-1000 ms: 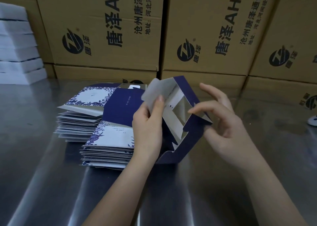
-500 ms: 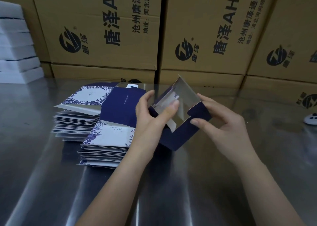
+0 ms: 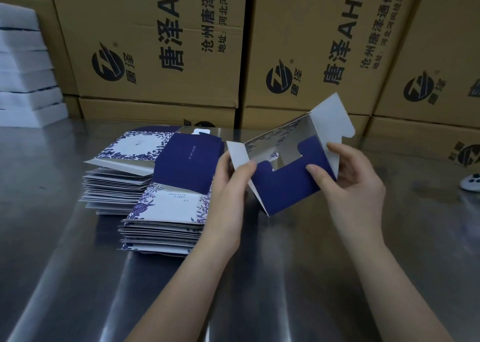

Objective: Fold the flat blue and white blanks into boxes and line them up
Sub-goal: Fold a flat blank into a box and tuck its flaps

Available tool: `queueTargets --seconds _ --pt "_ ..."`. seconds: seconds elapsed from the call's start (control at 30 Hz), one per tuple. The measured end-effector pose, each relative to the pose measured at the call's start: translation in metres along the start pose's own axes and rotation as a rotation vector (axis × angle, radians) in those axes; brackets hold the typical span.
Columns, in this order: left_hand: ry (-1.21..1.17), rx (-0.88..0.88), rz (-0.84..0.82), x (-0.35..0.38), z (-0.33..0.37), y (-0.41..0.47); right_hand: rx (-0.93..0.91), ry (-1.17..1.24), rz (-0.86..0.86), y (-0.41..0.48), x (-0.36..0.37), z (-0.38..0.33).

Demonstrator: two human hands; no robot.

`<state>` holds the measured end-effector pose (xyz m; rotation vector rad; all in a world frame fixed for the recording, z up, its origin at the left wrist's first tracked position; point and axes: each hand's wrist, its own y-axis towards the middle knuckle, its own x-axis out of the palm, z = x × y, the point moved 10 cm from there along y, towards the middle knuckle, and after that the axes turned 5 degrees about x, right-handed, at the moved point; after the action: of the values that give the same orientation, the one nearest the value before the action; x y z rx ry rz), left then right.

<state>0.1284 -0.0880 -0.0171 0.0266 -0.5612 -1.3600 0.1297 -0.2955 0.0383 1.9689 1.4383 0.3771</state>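
The box (image 3: 285, 188) is half made. It is up in the air just above the shiny table (image 3: 78, 276), to the right of the pile of flat blanks (image 3: 166, 211). The left hand (image 3: 228, 193) pinches the white side flap on the left, thumb in front and fingers behind. The right hand (image 3: 355, 185) holds the right end, with its thumb pressed on the dark blue flap and its fingers curled round the edge. The big white top flap (image 3: 330, 118) sticks up, open. The box looks light and thin, like card. It looks stiff on the flat parts, would bend at the creases, and might crush if squeezed hard. It seems best to hold it by the edges near the folds and push the flaps in gently.
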Motion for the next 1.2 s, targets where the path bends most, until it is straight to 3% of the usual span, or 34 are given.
queueTargets --seconds 0.13,0.3,0.5,0.7,1.0,1.2 --pt "0.048 0.094 -0.116 0.021 0.001 -0.009 -0.062 -0.087 0.118 -0.005 -0.004 -0.005" --pt "0.203 0.181 -0.064 0.019 0.002 -0.009 -0.198 -0.241 0.188 -0.01 -0.002 -0.017" --pt "0.206 0.29 -0.032 0.014 0.011 -0.011 -0.279 -0.323 0.196 -0.014 0.002 -0.028" --pt "0.44 0.411 -0.089 0.024 0.015 -0.019 -0.405 -0.247 0.082 -0.015 0.006 -0.047" --pt "0.645 0.539 -0.265 0.048 0.007 -0.031 -0.281 -0.281 0.137 -0.004 -0.012 -0.037" --pt "0.675 0.497 -0.248 0.045 0.002 -0.028 -0.223 -0.198 0.021 -0.003 -0.001 -0.032"
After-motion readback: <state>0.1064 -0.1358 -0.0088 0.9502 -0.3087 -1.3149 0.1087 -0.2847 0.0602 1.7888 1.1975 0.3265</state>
